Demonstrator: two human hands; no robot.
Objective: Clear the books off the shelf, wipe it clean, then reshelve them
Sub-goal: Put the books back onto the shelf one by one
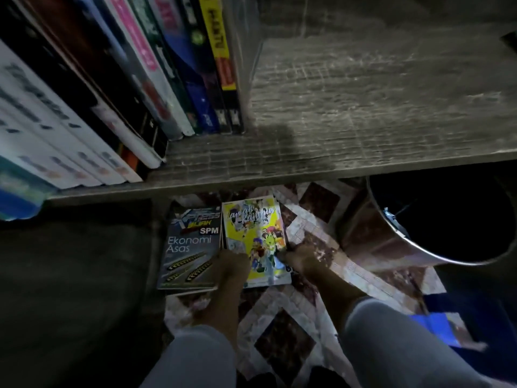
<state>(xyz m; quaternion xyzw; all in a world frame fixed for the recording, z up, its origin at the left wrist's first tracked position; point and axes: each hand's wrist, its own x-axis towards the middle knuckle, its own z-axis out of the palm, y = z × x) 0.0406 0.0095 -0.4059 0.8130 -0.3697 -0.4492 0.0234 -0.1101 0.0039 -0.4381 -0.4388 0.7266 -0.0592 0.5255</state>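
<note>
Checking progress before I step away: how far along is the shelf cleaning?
The shelf's right half is bare. Both hands, left hand and right hand, grip the yellow comic on the floor stack beside the Ekonomi Asas book. Upright books fill the left half; no cloth is visible.

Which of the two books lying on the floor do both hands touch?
The yellow cartoon-cover book: left hand and right hand grip its edges. The grey Ekonomi Asas book lies beside it.

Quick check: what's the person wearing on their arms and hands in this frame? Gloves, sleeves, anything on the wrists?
Both arms wear plain light grey long sleeves, pushed up so the forearms are bare. The left hand and right hand are bare: no gloves. No watch, band or ring shows, though the frame is dim and slightly blurred.
</note>
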